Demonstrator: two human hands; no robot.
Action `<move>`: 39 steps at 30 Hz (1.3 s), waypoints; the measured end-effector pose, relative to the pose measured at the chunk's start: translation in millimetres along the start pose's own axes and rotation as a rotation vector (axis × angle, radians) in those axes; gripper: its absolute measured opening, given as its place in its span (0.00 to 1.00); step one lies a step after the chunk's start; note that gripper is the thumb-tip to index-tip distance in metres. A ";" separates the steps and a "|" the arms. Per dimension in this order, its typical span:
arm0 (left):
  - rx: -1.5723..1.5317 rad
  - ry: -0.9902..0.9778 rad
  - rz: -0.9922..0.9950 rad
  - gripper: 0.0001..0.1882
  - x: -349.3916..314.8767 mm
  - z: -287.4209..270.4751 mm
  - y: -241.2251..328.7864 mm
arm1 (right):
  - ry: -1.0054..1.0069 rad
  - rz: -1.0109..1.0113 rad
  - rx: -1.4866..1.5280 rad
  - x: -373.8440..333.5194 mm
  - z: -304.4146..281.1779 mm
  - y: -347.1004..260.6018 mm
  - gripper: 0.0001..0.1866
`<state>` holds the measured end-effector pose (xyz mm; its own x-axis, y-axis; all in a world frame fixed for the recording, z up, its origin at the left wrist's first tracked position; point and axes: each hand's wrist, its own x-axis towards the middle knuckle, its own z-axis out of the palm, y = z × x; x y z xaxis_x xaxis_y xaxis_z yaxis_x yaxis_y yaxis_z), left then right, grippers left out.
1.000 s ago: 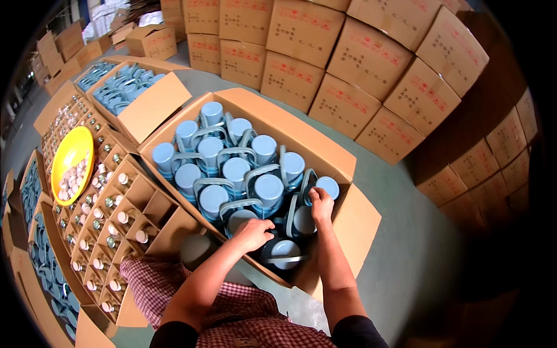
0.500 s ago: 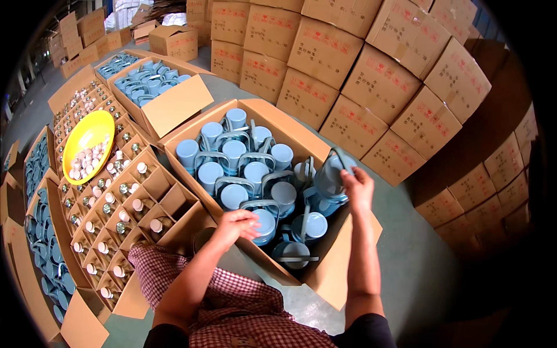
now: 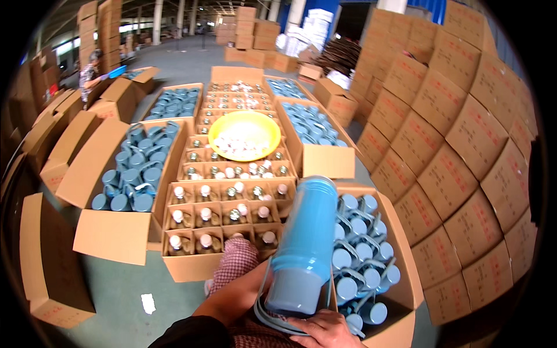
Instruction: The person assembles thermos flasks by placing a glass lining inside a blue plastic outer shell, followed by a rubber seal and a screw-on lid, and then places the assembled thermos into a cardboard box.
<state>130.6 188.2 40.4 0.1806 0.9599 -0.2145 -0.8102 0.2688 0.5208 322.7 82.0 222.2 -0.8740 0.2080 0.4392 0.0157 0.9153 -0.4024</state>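
A blue vacuum flask (image 3: pixel 307 232) with a grey-blue cup lid and a carrying handle is held up close in front of me. It is tilted, with its lid end toward me. My right hand (image 3: pixel 328 329) grips the handle beside the lid. My left forearm (image 3: pixel 243 296) runs behind the flask; the hand and its fingers are hidden there. Just right of the flask stands an open carton (image 3: pixel 400 264) holding several similar blue flasks, lids up. To the left, a divided carton (image 3: pixel 191 268) holds glass bottles (image 3: pixel 206 214) with pale stoppers.
A yellow basin (image 3: pixel 246 119) of small pale pieces rests on the divided cartons farther off. More cartons of blue flasks (image 3: pixel 136 174) stand left and behind. Stacked closed cartons (image 3: pixel 447 174) wall the right side. A person (image 3: pixel 90 75) is at far left.
My view has swung left and up. The flask my right hand held over the carton is now close in front of me, and my left forearm has come behind it.
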 end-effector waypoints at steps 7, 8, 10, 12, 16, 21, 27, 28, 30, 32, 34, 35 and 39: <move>0.174 0.164 0.438 0.25 -88.2 -101.9 22.5 | 0.017 0.058 0.002 63.6 23.9 53.7 0.13; 0.204 0.142 0.474 0.25 -91.6 -110.3 13.6 | 0.281 0.104 0.050 75.8 22.4 57.8 0.11; 0.276 0.095 0.554 0.23 -97.9 -121.1 9.3 | 0.504 0.082 -0.018 112.6 6.3 76.3 0.17; 0.345 0.061 0.640 0.21 -102.4 -127.2 19.2 | 0.401 0.178 -0.031 160.5 13.9 84.3 0.24; 0.456 0.314 0.600 0.09 -135.4 -125.5 69.8 | 0.044 0.259 0.020 233.9 47.5 72.3 0.18; 0.209 0.384 0.645 0.23 -155.6 -125.6 159.7 | 0.062 0.092 0.293 239.1 103.4 75.5 0.13; 0.090 0.028 0.900 0.44 -166.9 -85.6 199.6 | 0.000 -0.242 0.831 272.8 132.8 108.3 0.13; 0.254 0.021 0.971 0.45 -176.9 -65.9 205.8 | -0.041 -0.244 0.869 271.3 136.7 133.5 0.19; 0.431 -0.228 1.124 0.47 -202.5 -58.6 221.4 | -0.017 0.069 0.663 255.0 157.5 180.1 0.22; 0.459 -0.336 1.237 0.47 -226.6 -74.9 232.3 | -0.051 0.333 0.633 245.3 160.4 190.5 0.25; 0.651 0.027 1.168 0.47 -229.6 -67.8 241.4 | 0.082 0.121 1.047 262.4 145.8 166.3 0.23; 0.782 0.035 1.177 0.37 -214.9 -58.1 242.9 | 0.160 0.029 1.237 267.1 138.6 157.9 0.22; 1.257 0.053 1.061 0.20 -210.7 -23.2 259.1 | 0.207 0.356 1.029 265.9 145.0 183.8 0.14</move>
<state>-130.3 53.7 201.4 -0.1652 0.7498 0.6407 0.3854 -0.5488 0.7418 22.8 255.5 148.6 -0.7999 0.5440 0.2533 -0.2456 0.0884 -0.9653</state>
